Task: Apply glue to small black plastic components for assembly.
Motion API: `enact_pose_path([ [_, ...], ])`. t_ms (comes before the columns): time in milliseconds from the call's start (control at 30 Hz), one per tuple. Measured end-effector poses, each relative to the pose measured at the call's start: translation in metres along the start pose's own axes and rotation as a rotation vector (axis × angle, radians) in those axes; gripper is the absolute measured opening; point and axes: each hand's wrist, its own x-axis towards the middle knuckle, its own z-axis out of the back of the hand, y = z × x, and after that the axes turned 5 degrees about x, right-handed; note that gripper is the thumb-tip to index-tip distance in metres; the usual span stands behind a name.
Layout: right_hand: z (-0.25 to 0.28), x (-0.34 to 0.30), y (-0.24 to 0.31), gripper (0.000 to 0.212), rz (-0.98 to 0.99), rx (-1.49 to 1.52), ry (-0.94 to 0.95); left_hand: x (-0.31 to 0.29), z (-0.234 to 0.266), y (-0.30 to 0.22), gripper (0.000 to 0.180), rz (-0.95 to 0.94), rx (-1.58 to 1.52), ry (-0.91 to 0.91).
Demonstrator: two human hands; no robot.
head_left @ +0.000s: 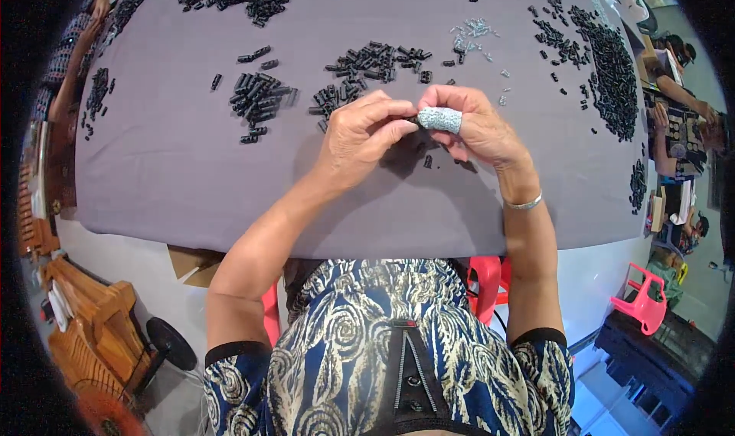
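Here the left hand (360,133) and the right hand (471,122) meet above the grey table (176,183), fingertips pressed together, pinching a small black piece (414,120) between them. The right thumb wears a grey knitted finger cover (442,119). Just behind the hands lie piles of little black tubes (260,95) and a small heap of silvery bits (475,30).
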Motion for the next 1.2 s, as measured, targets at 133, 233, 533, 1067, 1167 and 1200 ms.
enact_pose_path([
  [133, -0.008, 0.004, -0.014, 0.008, 0.055, 0.198, 0.018, -0.002, -0.001, 0.0, 0.018, 0.107, -0.039, -0.045],
  [233, -0.013, 0.005, -0.019, 0.011, 0.09, 0.257, -0.008, -0.002, 0.002, 0.001, 0.017, 0.096, -0.064, 0.006],
  [533, -0.003, 0.002, -0.011, 0.008, 0.083, 0.279, 0.015, -0.001, 0.005, -0.001, 0.016, 0.052, -0.118, 0.025],
  [1067, 0.045, 0.06, 0.006, 0.018, 0.703, -1.128, -0.393, 0.004, 0.011, -0.002, 0.015, 0.175, -0.232, -0.119],
  [1167, 0.043, 0.063, 0.006, 0.018, 0.752, -1.22, -0.38, 0.004, 0.008, -0.002, 0.016, 0.154, -0.217, -0.111],
  [1200, 0.042, 0.065, 0.007, 0.018, 0.758, -1.257, -0.388, 0.004, 0.008, -0.002, 0.016, 0.151, -0.199, -0.106],
])
